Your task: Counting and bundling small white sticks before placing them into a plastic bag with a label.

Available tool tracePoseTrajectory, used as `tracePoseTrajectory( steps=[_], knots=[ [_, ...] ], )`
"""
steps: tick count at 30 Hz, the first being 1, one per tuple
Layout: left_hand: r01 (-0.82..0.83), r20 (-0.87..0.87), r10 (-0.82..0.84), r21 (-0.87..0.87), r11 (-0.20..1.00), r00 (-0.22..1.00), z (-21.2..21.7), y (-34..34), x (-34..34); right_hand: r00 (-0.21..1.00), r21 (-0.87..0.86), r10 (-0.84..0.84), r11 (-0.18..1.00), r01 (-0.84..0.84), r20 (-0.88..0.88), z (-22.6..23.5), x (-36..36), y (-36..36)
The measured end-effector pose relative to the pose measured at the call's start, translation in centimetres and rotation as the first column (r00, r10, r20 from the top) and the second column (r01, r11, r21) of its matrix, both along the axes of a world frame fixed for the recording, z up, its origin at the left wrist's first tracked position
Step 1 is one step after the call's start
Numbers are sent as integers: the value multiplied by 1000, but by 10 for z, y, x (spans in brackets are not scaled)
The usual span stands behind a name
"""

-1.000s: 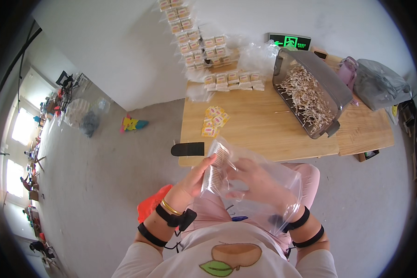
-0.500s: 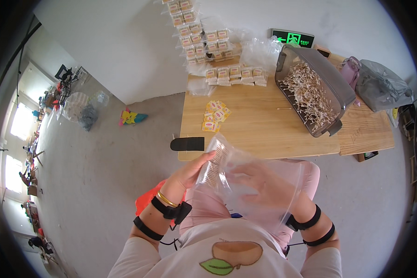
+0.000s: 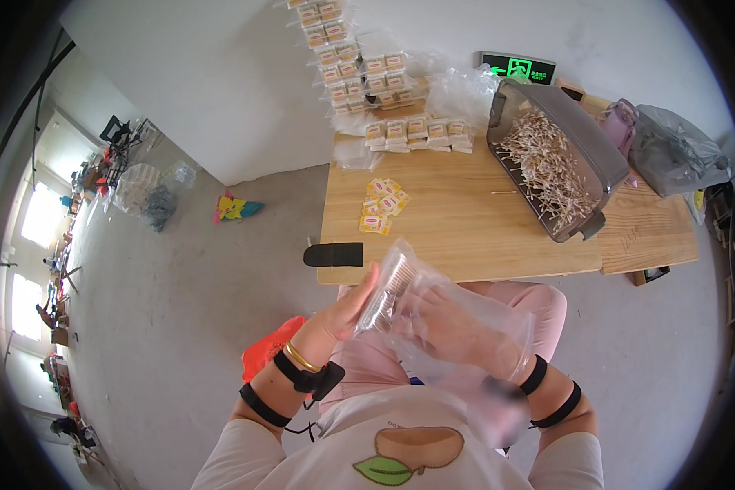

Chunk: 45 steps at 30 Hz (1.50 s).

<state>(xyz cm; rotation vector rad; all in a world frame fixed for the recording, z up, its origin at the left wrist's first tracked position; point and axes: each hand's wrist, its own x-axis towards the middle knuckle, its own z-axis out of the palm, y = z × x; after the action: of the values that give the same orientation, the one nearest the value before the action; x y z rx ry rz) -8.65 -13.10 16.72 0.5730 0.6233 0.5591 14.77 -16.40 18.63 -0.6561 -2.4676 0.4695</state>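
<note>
Above my lap is a clear plastic bag [image 3: 498, 327] with bundled cotton swabs [image 3: 386, 294] packed at its left end. My left hand [image 3: 353, 304] supports that end, thumb along the outer side and the other fingers hidden behind it. Through the cloudy plastic my right hand [image 3: 445, 322] shows, apparently inside the bag, its fingers toward the swabs; the film blurs how they are bent. Small yellow-and-white cards [image 3: 381, 204] lie loosely on the wooden table [image 3: 457, 237] beyond my hands.
A grey bin [image 3: 584, 147] of loose cotton swabs [image 3: 543, 167] lies tilted at the table's right. Packed swab bags [image 3: 416, 131] line the back, with taller stacks [image 3: 335, 61] behind. A black strip [image 3: 333, 255] overhangs the front left edge. A grey plastic bag [image 3: 678, 151] sits far right.
My right hand has moved deeper toward the swabs, and the bag now lies closer around its wrist. My left hand stays at the swab end, its thumb now more upright.
</note>
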Motion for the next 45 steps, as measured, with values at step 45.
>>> tracePoseTrajectory(
  steps=[45],
  knots=[
    [-69,-394,100,92,993,914,-9,18,-7,991,170,-60,982,80,-119,-6,-18,15]
  ],
)
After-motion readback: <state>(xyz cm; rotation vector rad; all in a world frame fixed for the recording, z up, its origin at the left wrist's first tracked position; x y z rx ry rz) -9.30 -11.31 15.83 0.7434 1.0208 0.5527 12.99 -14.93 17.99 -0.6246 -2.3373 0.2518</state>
